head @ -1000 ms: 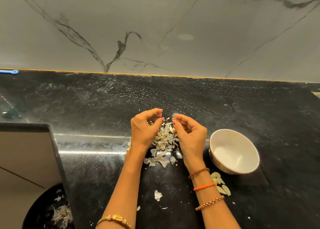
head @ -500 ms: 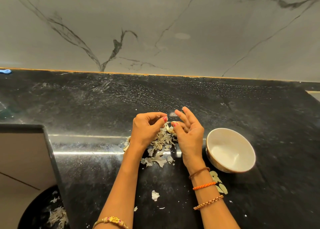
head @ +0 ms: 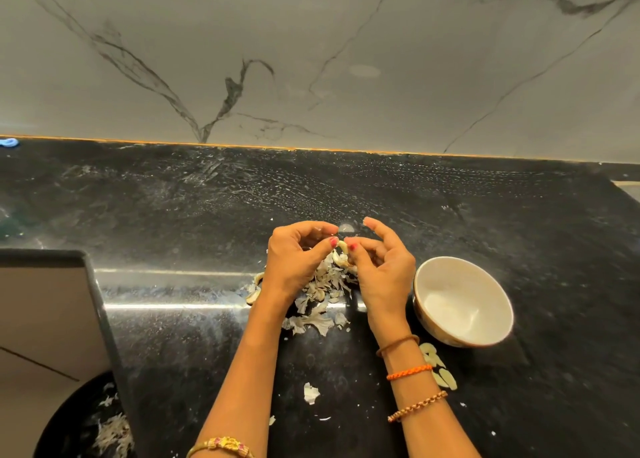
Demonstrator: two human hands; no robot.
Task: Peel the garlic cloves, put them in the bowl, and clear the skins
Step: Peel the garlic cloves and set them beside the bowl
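Note:
A pale garlic clove is pinched between the thumbs and fingertips of both hands above a heap of skins and cloves. My left hand holds it from the left, my right hand from the right. Below them the pile of papery skins spreads over the black counter. A white bowl, empty as far as I can see, stands just right of my right hand. Several peeled cloves lie on the counter in front of the bowl, partly hidden by my right wrist.
A black bin with skins in it sits below the counter edge at the bottom left. Loose skin scraps lie between my forearms. The marble wall rises behind the counter. A small blue object lies at the far left.
Both hands have closed together on one clove lifted from the pile; the right index finger now stands raised. The camera view shifted slightly.

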